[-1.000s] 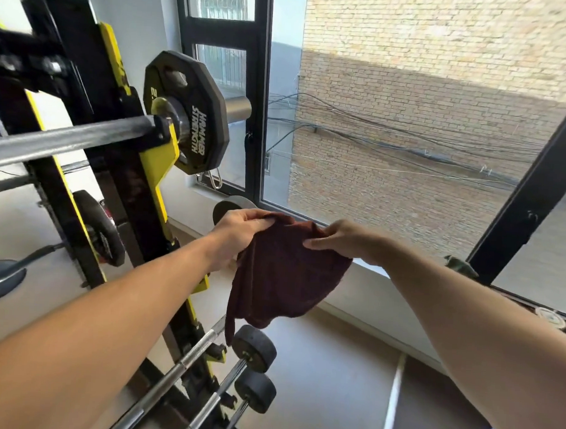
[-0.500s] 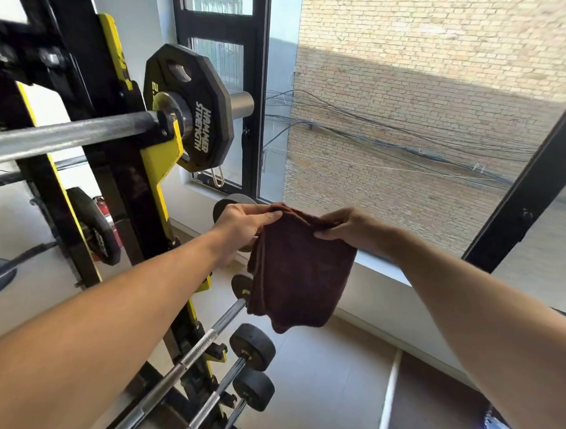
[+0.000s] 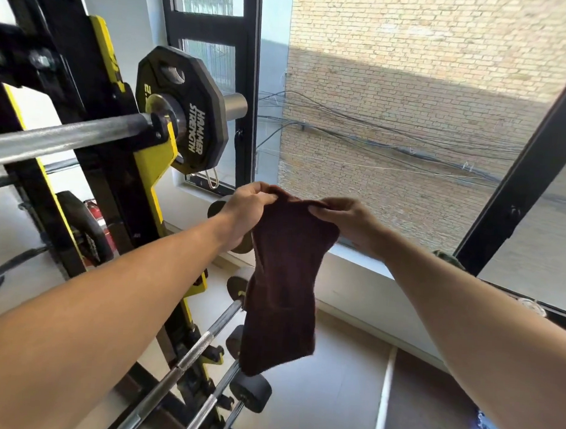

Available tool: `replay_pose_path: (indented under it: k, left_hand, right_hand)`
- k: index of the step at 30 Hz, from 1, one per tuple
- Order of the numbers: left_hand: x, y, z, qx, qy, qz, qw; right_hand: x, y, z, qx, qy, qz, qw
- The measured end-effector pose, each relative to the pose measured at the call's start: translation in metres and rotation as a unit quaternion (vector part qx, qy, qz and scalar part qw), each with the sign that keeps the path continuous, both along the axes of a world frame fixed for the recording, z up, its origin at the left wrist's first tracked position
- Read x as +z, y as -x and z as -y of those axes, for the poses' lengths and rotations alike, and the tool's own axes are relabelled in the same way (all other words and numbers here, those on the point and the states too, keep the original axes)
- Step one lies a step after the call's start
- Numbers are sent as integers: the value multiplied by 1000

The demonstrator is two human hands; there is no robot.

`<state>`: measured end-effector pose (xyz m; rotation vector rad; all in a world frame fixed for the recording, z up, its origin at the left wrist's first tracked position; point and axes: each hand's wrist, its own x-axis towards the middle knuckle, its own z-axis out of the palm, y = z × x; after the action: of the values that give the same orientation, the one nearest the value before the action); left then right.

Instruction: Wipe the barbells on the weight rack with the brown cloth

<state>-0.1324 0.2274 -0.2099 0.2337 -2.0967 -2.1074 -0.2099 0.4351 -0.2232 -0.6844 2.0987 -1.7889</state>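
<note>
the brown cloth (image 3: 283,289) hangs in the air in front of the window (image 3: 409,122), held up by its top edge between both hands and drooping long and narrow toward the floor (image 3: 332,395). the left hand (image 3: 246,209) pinches the top left corner with curled fingers (image 3: 266,197), and the right hand (image 3: 349,222) pinches the top right corner, thumb and fingers clenched on the fabric. both arms reach forward from the bottom of the view.

behind the lower part of the cloth, the small barbells (image 3: 201,343) lie in the slots of the weight rack (image 3: 140,182), their steel shafts slanting down to the left and their round black end weights pointing toward the window side. the cloth's hanging end covers part of two of those ends, though whether it touches them cannot be told. one black end weight (image 3: 251,396) shows just below the cloth's bottom edge.

higher up on the black and yellow rack, a long barbell (image 3: 67,137) rests across a hook, carrying a black plate (image 3: 185,112) printed with "hammer strength", with the bare sleeve end poking out past it toward the window frame. a metal clip (image 3: 212,178) hangs under the plate. outside the glass are a brick wall (image 3: 427,74) and a bundle of dark cables (image 3: 392,138).
</note>
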Motion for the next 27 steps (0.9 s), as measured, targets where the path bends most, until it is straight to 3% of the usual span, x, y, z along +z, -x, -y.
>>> replay_pose_path:
  k: [2,4,6,10,15,17,20,23,27]
  left_hand:
    - [10,0,-7,-35,38,37,998]
    - [15,2,-16,-77,134,55,987]
    - [16,11,-24,-35,197,8,980]
    - [22,29,-29,66,197,-78,975]
    - [29,38,-27,118,149,-113,975]
    - [27,37,-26,105,134,-104,980]
    - [6,36,-22,108,262,-84,955]
    - [-29,31,-14,93,357,-32,929]
    - [-82,17,-11,28,391,35,919]
  right_hand:
    - [-8,-5,2,64,-13,43,997]
    - [-22,-10,6,93,-28,49,994]
    - [-34,-13,7,96,-27,62,993]
    - [-67,-11,-18,125,-88,146,978]
    - [-173,-30,-57,154,-364,152,906]
    - [-226,-48,-72,85,-326,242,910]
    - [-257,-71,-71,-60,-205,299,930]
    - [-224,-62,-51,-138,-143,289,937]
    - [-148,-34,-19,-63,-14,298,952]
